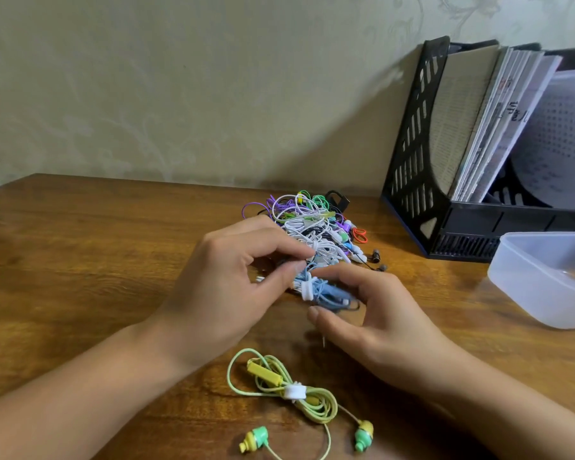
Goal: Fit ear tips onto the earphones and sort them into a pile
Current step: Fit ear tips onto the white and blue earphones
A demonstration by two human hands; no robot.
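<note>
A blue earphone bundle (319,290), its cord coiled and cinched by a white band, is lying on the wooden counter (80,247) between two hands. The left hand (233,280) is reaching in from the left, thumb and forefinger pinching together at the bundle's upper edge — whether they are gripping a cord or an ear tip is too blurred to tell. The right hand (372,313) is hovering just right of the bundle, fingers spread and gently curved, holding nothing. Just behind the hands, a tangled pile of earphones (312,220) in white, purple and green is sitting on the counter. Nearest the viewer, a yellow-green earphone set (292,390) is lying coiled, both green-tipped buds showing. At right, a translucent plastic container (545,277) is standing near a black file rack (415,154) holding papers.
</note>
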